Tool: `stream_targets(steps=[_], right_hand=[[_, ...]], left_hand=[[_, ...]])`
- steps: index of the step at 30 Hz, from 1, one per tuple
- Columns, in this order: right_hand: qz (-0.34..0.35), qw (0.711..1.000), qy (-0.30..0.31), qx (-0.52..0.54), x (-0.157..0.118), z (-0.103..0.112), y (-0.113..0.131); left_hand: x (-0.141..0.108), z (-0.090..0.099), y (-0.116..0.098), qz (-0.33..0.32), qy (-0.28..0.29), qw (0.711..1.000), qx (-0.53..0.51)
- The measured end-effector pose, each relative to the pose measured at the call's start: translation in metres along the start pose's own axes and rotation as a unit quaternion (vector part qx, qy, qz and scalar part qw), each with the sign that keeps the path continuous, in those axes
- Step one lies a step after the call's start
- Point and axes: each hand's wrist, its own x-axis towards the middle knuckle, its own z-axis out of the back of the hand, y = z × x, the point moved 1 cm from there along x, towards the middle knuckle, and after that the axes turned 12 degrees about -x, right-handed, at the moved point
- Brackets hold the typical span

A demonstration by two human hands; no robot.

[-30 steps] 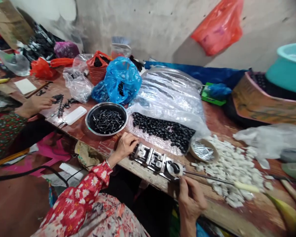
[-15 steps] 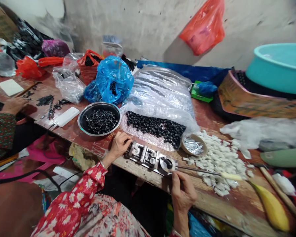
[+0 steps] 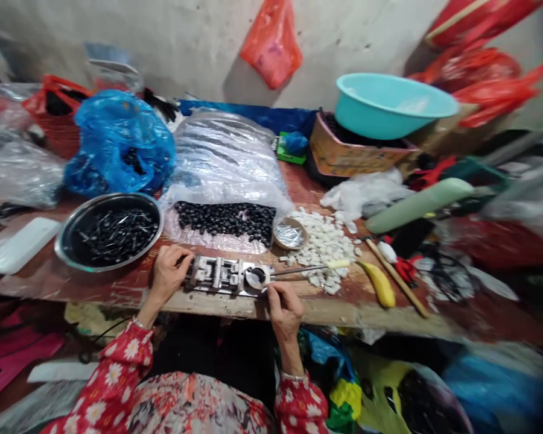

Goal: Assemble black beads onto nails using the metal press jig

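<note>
Head view: looking down at a wooden workbench (image 3: 339, 310), the person's two forearms reaching in from the bottom edge in red flowered sleeves (image 3: 117, 361).

Left hand: the left hand (image 3: 169, 274) lies on the near end of a steel jig (image 3: 221, 276), fingers curled over it; whether it grips or only rests, I cannot tell.

Right hand: the right hand (image 3: 285, 307) is closed in a pinch on a thin metal rod (image 3: 303, 270) just beside the jig's round ring (image 3: 256, 277).

Jig: flat on the bench's front edge, between both hands, with the rod running from the ring toward a cream handle (image 3: 339, 263).

Behind the jig: black beads (image 3: 221, 220) lie in a band on clear plastic sheeting (image 3: 226, 163), and a small foil-lined dish (image 3: 289, 235) sits beside them.

Right of the jig: white chunks (image 3: 323, 244) lie heaped, the rod's handle over their near side.

Left of the jig: a steel bowl (image 3: 156, 232) holds black pins (image 3: 113, 238).

Back: a blue plastic bag (image 3: 120, 144), a teal basin (image 3: 389, 105) on a cardboard box (image 3: 359, 154), and a red bag (image 3: 271, 45) hanging on the wall.
</note>
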Motion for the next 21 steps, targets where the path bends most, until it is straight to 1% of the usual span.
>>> stream_targets(steps=[3,5,8,10,13,14,15,16,18,21], right_hand=[[-0.018,0.999,-0.007,0.026,0.004,0.002,0.003],[-0.021,0.999,-0.023,0.043,0.005,0.008,0.003],[-0.049,0.995,-0.070,0.046,-0.003,0.026,-0.005],[-0.104,0.986,-0.118,0.051,-0.017,0.043,-0.017],[-0.217,0.960,-0.175,0.025,-0.049,0.072,-0.044],[-0.259,0.949,-0.179,-0.002,-0.062,0.081,-0.054],[-0.311,0.934,-0.168,-0.039,-0.075,0.088,-0.065],[-0.349,0.921,-0.164,-0.063,-0.089,0.095,-0.076],[-0.405,0.894,-0.164,-0.103,-0.115,0.103,-0.097],[-0.480,0.850,-0.154,-0.154,-0.143,0.103,-0.124]], left_hand=[[0.002,0.001,0.003,-0.004,0.001,1.000,-0.002],[0.003,0.001,0.005,-0.005,-0.002,1.000,-0.007],[0.004,0.001,0.006,-0.011,-0.017,1.000,-0.014],[0.003,0.002,0.006,-0.016,-0.021,0.999,-0.018],[0.003,0.003,0.004,-0.012,-0.023,1.000,-0.015],[0.003,0.003,0.003,-0.007,-0.029,1.000,-0.009],[0.003,0.003,0.002,0.001,-0.034,0.999,-0.003],[0.003,0.002,0.000,0.005,-0.057,0.998,0.003],[0.004,0.000,-0.004,0.021,-0.071,0.997,0.003],[0.004,-0.001,-0.011,0.054,-0.050,0.997,0.002]])
